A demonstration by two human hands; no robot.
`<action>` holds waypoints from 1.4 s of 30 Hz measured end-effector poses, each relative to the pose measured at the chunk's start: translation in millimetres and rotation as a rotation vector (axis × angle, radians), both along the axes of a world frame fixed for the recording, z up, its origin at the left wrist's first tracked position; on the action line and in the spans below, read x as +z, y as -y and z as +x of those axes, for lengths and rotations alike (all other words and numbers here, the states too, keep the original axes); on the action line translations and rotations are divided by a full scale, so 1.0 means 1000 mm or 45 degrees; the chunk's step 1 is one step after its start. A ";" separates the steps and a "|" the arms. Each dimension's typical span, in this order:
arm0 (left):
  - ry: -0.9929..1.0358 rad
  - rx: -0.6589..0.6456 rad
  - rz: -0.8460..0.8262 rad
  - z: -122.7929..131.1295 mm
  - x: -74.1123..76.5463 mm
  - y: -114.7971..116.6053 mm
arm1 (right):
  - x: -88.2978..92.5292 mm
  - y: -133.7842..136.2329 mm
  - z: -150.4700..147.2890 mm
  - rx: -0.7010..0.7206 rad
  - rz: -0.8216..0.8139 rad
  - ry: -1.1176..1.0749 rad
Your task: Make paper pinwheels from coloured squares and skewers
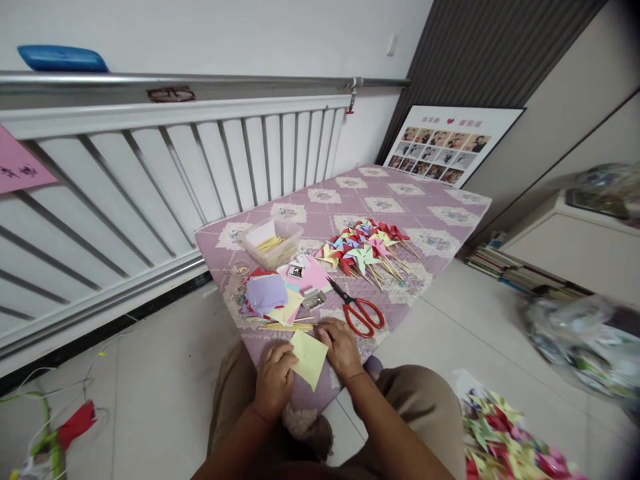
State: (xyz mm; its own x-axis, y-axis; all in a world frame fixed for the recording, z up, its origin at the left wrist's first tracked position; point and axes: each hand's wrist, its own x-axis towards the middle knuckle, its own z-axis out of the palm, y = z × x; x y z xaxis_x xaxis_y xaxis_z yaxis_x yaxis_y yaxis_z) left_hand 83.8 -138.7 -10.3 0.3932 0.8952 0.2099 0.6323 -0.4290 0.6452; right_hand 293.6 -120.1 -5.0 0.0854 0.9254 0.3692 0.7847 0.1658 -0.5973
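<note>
A yellow paper square (309, 360) lies at the near end of the table (345, 207), close to the edge by the seated person's lap; clock directions are taken from it, with 12 straight ahead. The table's side edges draw together toward the lap, leaving a narrow strip of cloth around the square. At 11 o'clock, loose wooden sticks (287, 327) lie just past its far corner, then a stack of coloured paper (267, 293). Red-handled scissors (350, 301) sit at 1 o'clock, near the right hand (341, 343), blades aimed between 10 and 11. Past them, also at 1, paper pinwheels (365, 257) are heaped; a wider stretch of cloth runs beyond.

The cloth is mauve with pale floral diamonds. A plastic box (255, 233) of sticks stands between 11 and 12, near the left edge. A white radiator (225, 150) lines the wall from 10 to 12; a photo board (453, 143) leans at 1. More pinwheels (510, 433) lie toward 4, low beside the person's knee.

The square is turned like a diamond, its longer-looking diagonal running from between 11 and 12 to between 5 and 6. The left hand (275, 373), fingers bent, touches its left side; the right hand curls at its right corner. Whether either pinches the paper cannot be told.
</note>
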 end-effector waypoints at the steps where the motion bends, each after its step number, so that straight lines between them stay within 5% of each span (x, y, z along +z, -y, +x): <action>1: -0.015 -0.004 -0.007 0.000 0.001 0.000 | 0.003 0.000 0.001 0.029 -0.013 -0.022; 9: -0.043 0.007 -0.003 0.000 0.001 0.001 | 0.017 0.021 -0.001 0.231 -0.165 -0.209; 20: 0.197 0.114 -0.111 -0.001 -0.002 0.003 | 0.001 0.043 -0.030 -0.048 -0.233 -0.560; 25: 0.794 0.406 -0.585 0.007 0.009 0.008 | 0.002 0.043 -0.031 -0.070 -0.286 -0.849; 31: 1.603 0.216 -1.275 0.019 0.017 0.019 | 0.006 0.042 -0.036 -0.095 -0.303 -1.080; 36: 1.725 0.184 -1.402 0.028 0.016 0.019 | 0.007 0.042 -0.038 -0.066 -0.308 -1.114; 42: 1.750 0.402 -1.488 0.038 0.020 0.002 | 0.008 0.044 -0.041 -0.023 -0.309 -1.009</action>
